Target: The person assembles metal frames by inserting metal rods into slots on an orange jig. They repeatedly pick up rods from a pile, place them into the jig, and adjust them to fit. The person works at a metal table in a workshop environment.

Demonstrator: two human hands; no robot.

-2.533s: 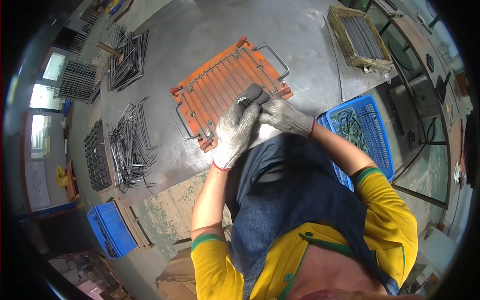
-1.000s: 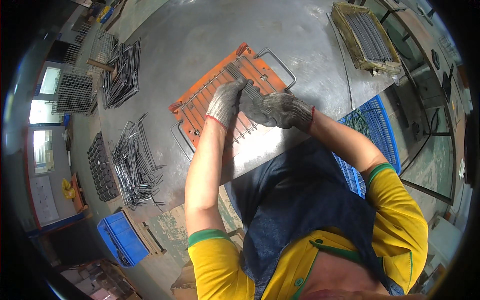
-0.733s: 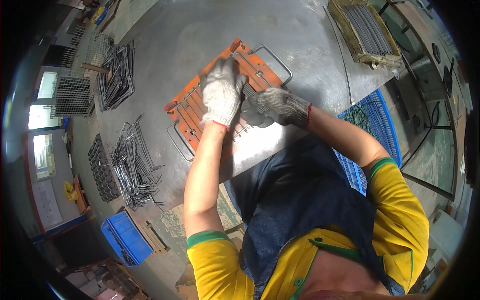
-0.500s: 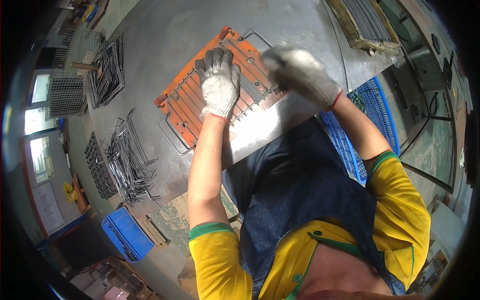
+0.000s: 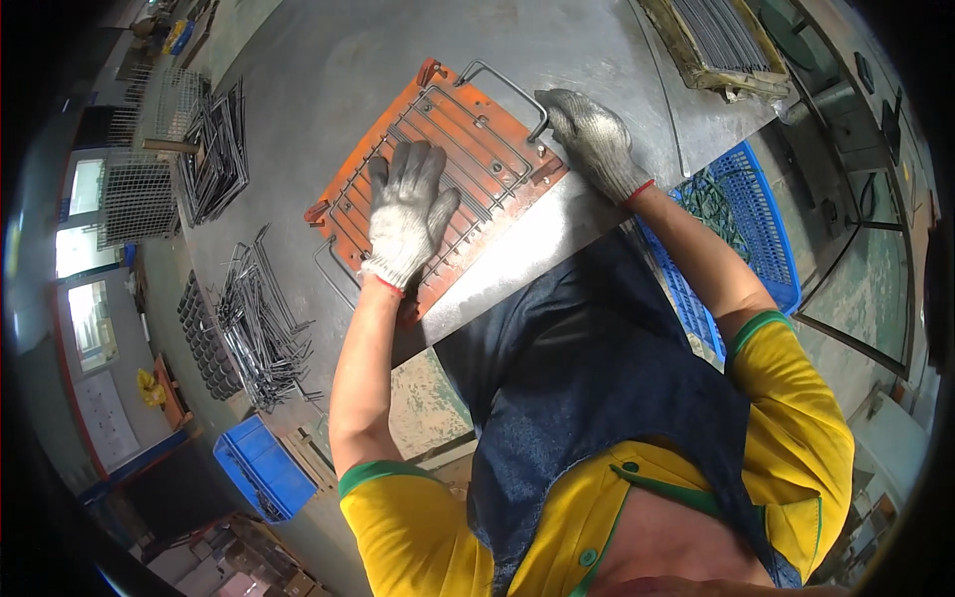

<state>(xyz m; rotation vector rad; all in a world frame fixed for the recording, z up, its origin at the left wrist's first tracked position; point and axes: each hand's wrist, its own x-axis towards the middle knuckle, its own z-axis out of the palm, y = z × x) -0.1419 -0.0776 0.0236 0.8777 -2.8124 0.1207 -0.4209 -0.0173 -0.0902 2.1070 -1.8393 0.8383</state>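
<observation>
My left hand, in a white knitted glove with grey fingers, lies flat on thin metal rods that cross an orange jig plate. Its fingers are stretched out. A wire frame sits on the plate under the rods. Bent wire handles stick out at both ends, the right handle and the left handle. My right hand, gloved alike, is just beyond the plate's right end. Its fingers are extended beside the right handle's corner; whether they touch it I cannot tell.
Bent wire parts lie piled on the metal table at left, with wire frames beyond. A tray of straight rods stands far right. A blue plastic basket holds green strands beside my right arm.
My left hand has slid left and nearer me, and the rods are more spread across the frame. My right hand, blurred over the plate's right end before, is now beside the right handle.
</observation>
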